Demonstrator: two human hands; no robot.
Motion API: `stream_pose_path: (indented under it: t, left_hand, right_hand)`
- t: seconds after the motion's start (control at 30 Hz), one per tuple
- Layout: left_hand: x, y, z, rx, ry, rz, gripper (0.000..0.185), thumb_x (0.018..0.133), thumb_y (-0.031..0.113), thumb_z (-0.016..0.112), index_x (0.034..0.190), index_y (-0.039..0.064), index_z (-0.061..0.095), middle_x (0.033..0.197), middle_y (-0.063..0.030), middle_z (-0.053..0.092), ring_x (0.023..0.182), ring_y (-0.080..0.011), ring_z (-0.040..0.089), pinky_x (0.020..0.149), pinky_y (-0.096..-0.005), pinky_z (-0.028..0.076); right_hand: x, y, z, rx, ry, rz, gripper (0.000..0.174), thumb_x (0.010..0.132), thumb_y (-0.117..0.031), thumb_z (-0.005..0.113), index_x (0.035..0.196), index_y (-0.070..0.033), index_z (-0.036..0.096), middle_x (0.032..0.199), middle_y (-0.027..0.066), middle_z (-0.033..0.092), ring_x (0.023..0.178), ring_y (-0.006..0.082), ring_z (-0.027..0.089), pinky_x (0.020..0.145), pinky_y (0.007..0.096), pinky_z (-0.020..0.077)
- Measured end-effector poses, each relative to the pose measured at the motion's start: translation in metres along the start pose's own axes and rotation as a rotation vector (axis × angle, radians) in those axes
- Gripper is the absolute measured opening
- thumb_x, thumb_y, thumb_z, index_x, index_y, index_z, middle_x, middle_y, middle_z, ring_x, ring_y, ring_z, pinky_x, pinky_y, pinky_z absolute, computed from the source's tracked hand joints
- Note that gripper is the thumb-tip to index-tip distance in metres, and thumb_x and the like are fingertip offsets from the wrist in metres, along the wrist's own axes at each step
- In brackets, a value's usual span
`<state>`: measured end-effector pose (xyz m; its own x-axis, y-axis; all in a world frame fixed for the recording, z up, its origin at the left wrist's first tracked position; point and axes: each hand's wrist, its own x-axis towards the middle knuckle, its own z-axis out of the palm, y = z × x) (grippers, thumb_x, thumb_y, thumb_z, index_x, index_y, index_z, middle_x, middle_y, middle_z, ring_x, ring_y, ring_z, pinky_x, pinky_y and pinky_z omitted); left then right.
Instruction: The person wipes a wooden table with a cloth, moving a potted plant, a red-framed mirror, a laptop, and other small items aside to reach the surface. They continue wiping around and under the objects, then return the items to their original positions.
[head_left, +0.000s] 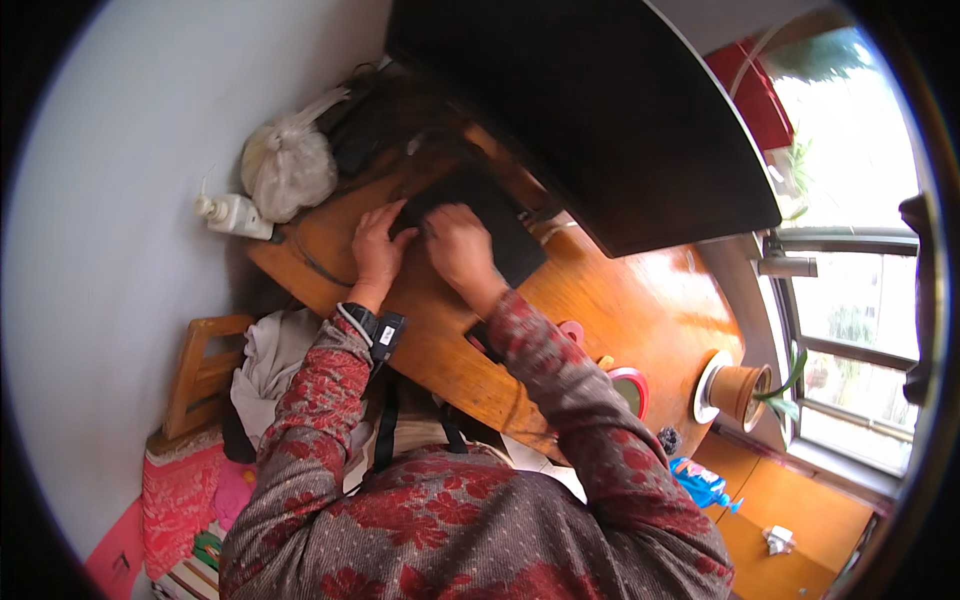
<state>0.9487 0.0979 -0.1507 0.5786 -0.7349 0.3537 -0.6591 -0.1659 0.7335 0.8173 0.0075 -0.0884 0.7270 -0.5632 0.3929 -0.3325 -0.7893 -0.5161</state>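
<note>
A flat dark rectangular object (487, 217) lies on the wooden table (435, 345), below a large black screen (592, 112). My left hand (377, 251) is at its left edge, thumb and fingers apart, holding nothing that shows. Over the object's near left part is my right hand (459, 244), its fingers curled down; whether they grip something is hidden. Partly behind my right forearm lies a small dark object (480, 339). A black device on a strap (388, 337) sits on my left wrist.
Against the wall stand a tied plastic bag (289, 165) and a white pump bottle (236, 216). A cable (319, 262) lies left of my left hand. Right are a red-rimmed mirror (634, 390), a potted plant (739, 391) and a window. A wooden chair (199, 375) holds cloths at lower left.
</note>
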Motion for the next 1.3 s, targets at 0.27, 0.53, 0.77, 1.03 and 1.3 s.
stream_pose_path:
  t: [0.27,0.53,0.77,1.03,1.3]
  left_hand:
    - [0.000,-0.005,0.004,0.010,-0.010,0.010,0.052,0.071,0.016,0.081,0.121,0.012,0.067,0.114,-0.0081,0.068,0.105,-0.0318,0.060,0.091,-0.0402,0.049]
    - [0.000,-0.003,0.000,0.067,-0.082,-0.005,0.053,0.075,0.017,0.080,0.125,0.012,0.065,0.119,-0.0094,0.065,0.108,-0.0337,0.058,0.093,-0.0424,0.048]
    - [0.005,0.022,-0.023,0.083,-0.192,-0.029,0.066,0.076,0.023,0.082,0.136,0.012,0.057,0.152,-0.0165,0.039,0.134,-0.0382,0.043,0.108,-0.0441,0.040]
    - [-0.017,0.081,-0.023,0.256,-0.265,0.197,0.075,0.075,0.030,0.082,0.140,0.010,0.051,0.153,-0.0175,0.036,0.139,-0.0405,0.034,0.111,-0.0517,0.032]
    - [-0.013,0.129,0.024,0.349,-0.517,0.472,0.087,0.068,0.056,0.079,0.139,0.013,0.053,0.151,-0.0119,0.040,0.145,-0.0360,0.026,0.115,-0.0626,0.017]
  right_hand:
    - [-0.050,0.000,-0.034,-0.034,-0.013,-0.037,0.011,0.076,-0.005,0.063,0.086,-0.004,0.060,0.096,0.0122,0.061,0.091,0.0362,0.058,0.077,0.0433,0.0507]
    - [-0.162,0.008,-0.137,0.321,-0.083,0.684,0.024,0.076,-0.012,0.072,0.096,0.001,0.070,0.093,0.0187,0.067,0.084,0.0340,0.066,0.074,0.0382,0.0530]
    - [-0.209,0.008,-0.147,0.009,-0.167,0.519,0.046,0.076,-0.024,0.077,0.116,-0.004,0.068,0.132,0.0202,0.059,0.124,0.0404,0.051,0.104,0.0483,0.0411]
    - [-0.234,-0.007,-0.158,0.073,-0.429,0.383,0.058,0.074,-0.019,0.078,0.128,-0.006,0.061,0.140,0.0176,0.053,0.128,0.0401,0.048,0.107,0.0485,0.0408]
    - [-0.247,0.002,-0.154,0.165,-0.357,0.371,0.054,0.076,-0.018,0.076,0.126,-0.007,0.062,0.137,0.0155,0.054,0.123,0.0378,0.051,0.102,0.0461,0.0440]
